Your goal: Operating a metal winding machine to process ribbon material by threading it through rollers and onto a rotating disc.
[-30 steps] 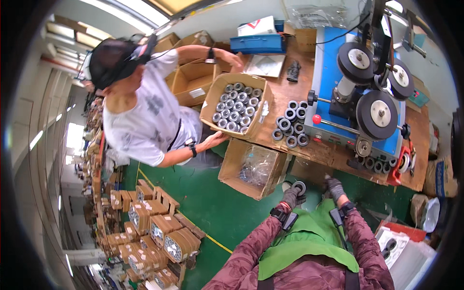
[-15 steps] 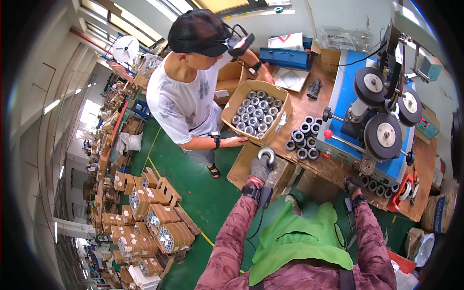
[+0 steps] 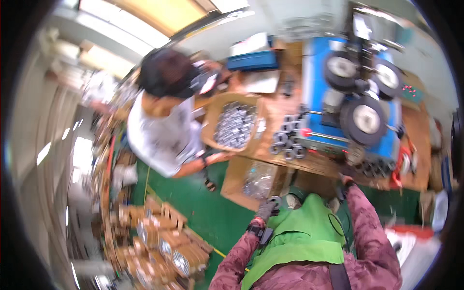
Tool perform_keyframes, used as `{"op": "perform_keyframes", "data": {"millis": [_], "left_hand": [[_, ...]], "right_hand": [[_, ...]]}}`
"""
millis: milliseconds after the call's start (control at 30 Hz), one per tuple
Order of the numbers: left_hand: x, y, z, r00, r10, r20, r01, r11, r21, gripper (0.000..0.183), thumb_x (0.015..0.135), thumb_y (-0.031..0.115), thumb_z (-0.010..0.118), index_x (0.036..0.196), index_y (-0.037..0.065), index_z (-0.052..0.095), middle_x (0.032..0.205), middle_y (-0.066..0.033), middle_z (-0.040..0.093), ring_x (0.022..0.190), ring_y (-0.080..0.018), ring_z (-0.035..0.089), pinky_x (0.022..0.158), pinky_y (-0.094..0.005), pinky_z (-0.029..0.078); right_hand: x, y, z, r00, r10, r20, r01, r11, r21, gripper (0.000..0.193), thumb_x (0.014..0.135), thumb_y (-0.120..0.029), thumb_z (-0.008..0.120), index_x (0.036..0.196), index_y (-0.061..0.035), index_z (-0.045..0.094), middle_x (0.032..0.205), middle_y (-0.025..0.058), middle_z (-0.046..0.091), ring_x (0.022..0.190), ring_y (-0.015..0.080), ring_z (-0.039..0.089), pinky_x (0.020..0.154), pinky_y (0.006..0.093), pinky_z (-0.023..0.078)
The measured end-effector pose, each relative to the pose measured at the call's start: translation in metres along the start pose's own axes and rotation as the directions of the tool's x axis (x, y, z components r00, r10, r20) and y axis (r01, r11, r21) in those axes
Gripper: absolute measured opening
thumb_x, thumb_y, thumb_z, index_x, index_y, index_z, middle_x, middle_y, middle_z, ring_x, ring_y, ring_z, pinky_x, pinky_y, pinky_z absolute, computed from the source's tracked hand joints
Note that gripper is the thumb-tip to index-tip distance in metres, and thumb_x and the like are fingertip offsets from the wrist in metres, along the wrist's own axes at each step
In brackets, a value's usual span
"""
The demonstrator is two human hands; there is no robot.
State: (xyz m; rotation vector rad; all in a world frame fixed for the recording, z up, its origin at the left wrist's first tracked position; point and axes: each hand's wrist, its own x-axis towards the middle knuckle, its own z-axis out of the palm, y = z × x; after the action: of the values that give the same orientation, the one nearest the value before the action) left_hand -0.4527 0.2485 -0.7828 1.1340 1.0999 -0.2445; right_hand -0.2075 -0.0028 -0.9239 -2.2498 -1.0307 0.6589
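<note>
Gripping a grey ring (image 3: 275, 199) between the curled fingers of the left hand (image 3: 265, 211), near in the scene, just beside the right near corner of a cardboard box (image 3: 236, 186) with clear plastic inside. Having the right hand (image 3: 347, 174) at the near edge of the wooden worktop (image 3: 276, 104), close to the left end of a row of rings (image 3: 377, 168); too blurred there to tell spread fingers from curled ones. Wearing a green apron (image 3: 302, 237). Facing a blue machine (image 3: 311, 92) with black wheels (image 3: 363, 121), far and to the right on the worktop, with a cluster of rings (image 3: 288, 139) just to the left of it. Showing, farther left, a co-worker (image 3: 157, 133) in a white shirt and dark cap, with one hand (image 3: 220, 157) at the near side of a carton (image 3: 212, 108) full of metal rings (image 3: 235, 125). Showing also a blue toolbox (image 3: 251, 60) at the far side, and, near and left, stacked boxes (image 3: 166, 239) on the green floor (image 3: 205, 205).
</note>
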Motion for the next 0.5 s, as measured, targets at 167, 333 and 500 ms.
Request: {"op": "perform_keyframes", "data": {"millis": [167,333,500], "left_hand": [[0.004,0.011,0.009,0.997,-0.009,-0.073,0.015,0.996,0.093,0.024,0.079,0.016,0.053,0.101,0.007,0.051,0.087,-0.0101,0.056,0.069,-0.0237,0.059,0.057,-0.0366,0.055],[0.053,-0.028,0.008,0.993,-0.095,0.066,0.093,0.995,0.033,0.031,0.073,0.011,0.057,0.103,0.007,0.049,0.085,-0.0131,0.057,0.062,-0.0266,0.059,0.054,-0.0394,0.054],[0.028,-0.026,0.069,0.992,-0.108,0.059,0.099,0.984,0.145,0.038,0.073,0.011,0.059,0.109,0.007,0.048,0.091,-0.0158,0.057,0.064,-0.029,0.06,0.053,-0.0407,0.054]], "right_hand": [[-0.03,0.022,0.005,0.962,0.27,-0.043,-0.273,0.937,-0.218,0.015,0.075,-0.02,0.057,0.076,-0.006,0.063,0.073,0.0154,0.062,0.065,0.0267,0.059,0.06,0.0368,0.046],[-0.117,0.017,-0.053,0.823,0.568,-0.034,-0.469,0.711,0.524,0.027,0.073,-0.024,0.058,0.095,-0.0101,0.064,0.093,0.0143,0.063,0.087,0.0289,0.06,0.078,0.0359,0.046],[-0.244,0.079,-0.121,0.626,0.743,-0.239,-0.518,0.625,0.584,0.027,0.076,-0.022,0.055,0.098,-0.0081,0.063,0.087,0.0147,0.064,0.08,0.0276,0.062,0.073,0.0345,0.049]]}}
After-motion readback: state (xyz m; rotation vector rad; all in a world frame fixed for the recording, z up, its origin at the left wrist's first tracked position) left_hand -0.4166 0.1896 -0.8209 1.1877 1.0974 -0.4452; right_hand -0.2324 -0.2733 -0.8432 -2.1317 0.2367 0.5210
